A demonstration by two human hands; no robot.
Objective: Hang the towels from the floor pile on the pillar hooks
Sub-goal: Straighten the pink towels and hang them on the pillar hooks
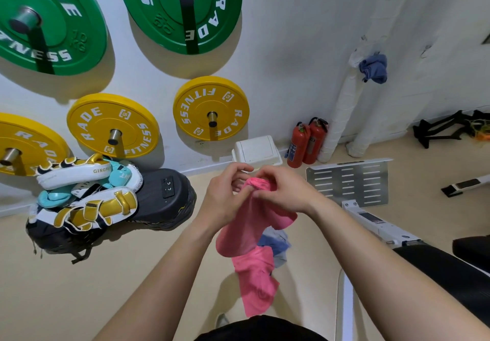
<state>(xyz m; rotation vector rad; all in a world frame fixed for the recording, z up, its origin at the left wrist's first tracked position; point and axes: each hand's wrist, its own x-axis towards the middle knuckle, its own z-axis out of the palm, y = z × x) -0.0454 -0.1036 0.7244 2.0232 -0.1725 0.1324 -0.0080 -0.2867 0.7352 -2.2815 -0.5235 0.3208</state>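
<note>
1. Pillar (408, 48) stands far right, a blue towel (373, 68) already hung there: that's the target.
2. Pink towel (246, 229) dangles above the floor pile (277, 245); bunch one corner.
3. Left hand (225, 197) and right hand (281, 189) both pinch its top edge, fingers curled. Best to hold that gather tight.

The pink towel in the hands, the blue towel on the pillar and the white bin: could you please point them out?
Held pink towel (246, 224): head view, its hanging middle.
Hung blue towel (373, 68): head view, bunched middle.
White bin (256, 151): head view, lid.
</note>
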